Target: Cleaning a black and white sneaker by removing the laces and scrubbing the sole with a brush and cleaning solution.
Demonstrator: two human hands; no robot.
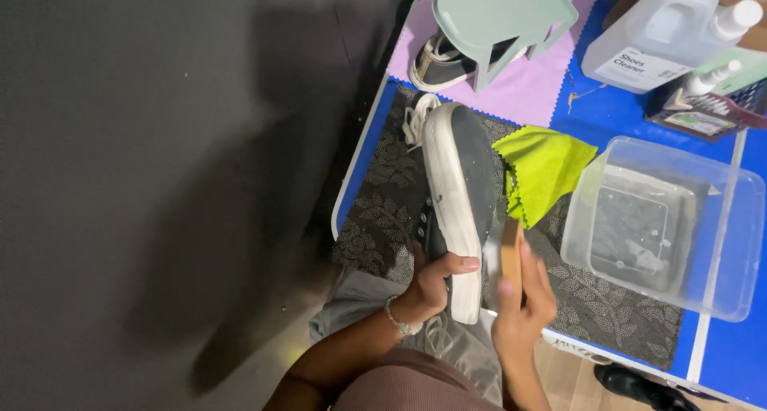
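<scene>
My left hand (435, 281) grips the heel end of a dark grey sneaker (463, 187) with a white sole edge, tipped on its side so the sole faces right. White laces (415, 119) hang at its far end. My right hand (523, 299) holds a wooden-backed brush (509, 255) against the sole near the heel. A bracelet sits on my left wrist. The shoe lies over a dark patterned mat (383, 219).
A yellow-green cloth (543, 171) lies right of the shoe. A clear plastic tub (663, 227) with water stands further right. A second sneaker (439, 63) sits under a pale green stand (503, 15) on a purple mat. A cleaner jug (655, 35) and spray bottles stand far right.
</scene>
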